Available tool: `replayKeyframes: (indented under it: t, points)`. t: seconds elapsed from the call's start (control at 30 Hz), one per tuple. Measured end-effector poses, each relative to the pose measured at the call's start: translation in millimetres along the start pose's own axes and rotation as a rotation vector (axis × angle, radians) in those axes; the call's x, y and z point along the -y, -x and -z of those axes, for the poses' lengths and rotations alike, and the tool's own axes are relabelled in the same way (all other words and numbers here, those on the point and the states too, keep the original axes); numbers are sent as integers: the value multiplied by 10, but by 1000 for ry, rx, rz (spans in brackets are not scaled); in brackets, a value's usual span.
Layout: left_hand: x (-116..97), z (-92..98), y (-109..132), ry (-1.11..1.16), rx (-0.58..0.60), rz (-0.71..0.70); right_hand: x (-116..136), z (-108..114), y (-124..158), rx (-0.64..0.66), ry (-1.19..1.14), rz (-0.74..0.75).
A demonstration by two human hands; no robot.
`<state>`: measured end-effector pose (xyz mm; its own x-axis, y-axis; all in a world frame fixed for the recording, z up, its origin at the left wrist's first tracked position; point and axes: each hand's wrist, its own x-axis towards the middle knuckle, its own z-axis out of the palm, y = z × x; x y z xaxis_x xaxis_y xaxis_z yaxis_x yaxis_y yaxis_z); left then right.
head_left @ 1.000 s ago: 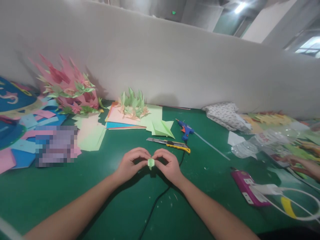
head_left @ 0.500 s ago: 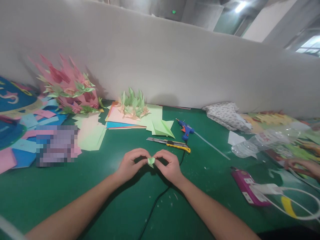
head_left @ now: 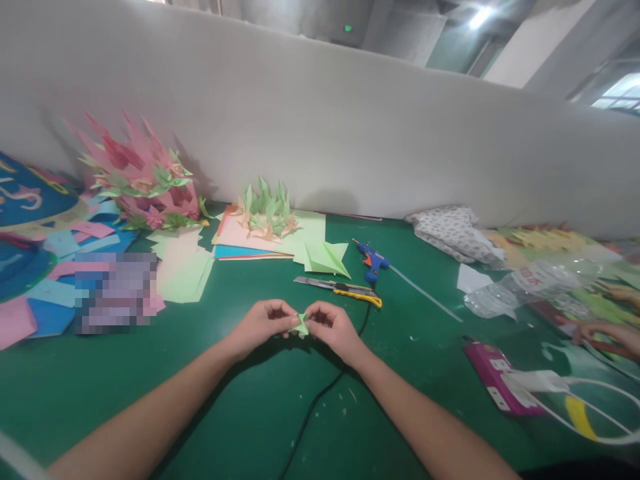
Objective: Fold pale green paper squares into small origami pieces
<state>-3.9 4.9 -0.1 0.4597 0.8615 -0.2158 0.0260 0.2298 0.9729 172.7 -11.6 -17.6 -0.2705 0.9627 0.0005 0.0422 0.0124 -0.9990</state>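
Note:
Both hands meet over the middle of the green table (head_left: 240,413). My left hand (head_left: 263,325) and my right hand (head_left: 333,327) each pinch one side of a small folded light-green paper piece (head_left: 301,325), fingers curled, palms turned partly upward. The piece shows small pointed flaps spreading outward. Just behind the hands lies a yellow utility knife (head_left: 345,289) with its blade out, and a blue glue gun (head_left: 373,261) sits beyond it.
Folded green paper (head_left: 325,257) and coloured sheets (head_left: 240,235) with small paper flowers (head_left: 265,210) lie at the back. A pink spiky paper model (head_left: 135,173) and paper scraps fill the left. A pink power strip (head_left: 493,377), plastic bottle (head_left: 525,283) and another person's hand (head_left: 607,333) are at right.
My hands have rotated so the palms face more upward, and the green piece has opened from a narrow upright fold into a wider, star-like shape.

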Motion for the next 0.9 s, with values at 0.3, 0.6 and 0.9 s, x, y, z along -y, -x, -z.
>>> replayKeyframes:
  t: [0.3,0.6,0.9]
  points:
    - [98,-20,-5,218,54,27,1,13,-9,-20,-160,-83]
    - [61,-86,4,-40,-54,-59,1,-26,10,-64,-3,-18]
    - [149,-137,39,-448,-186,-316,-13,-67,3,-64,53,-101]
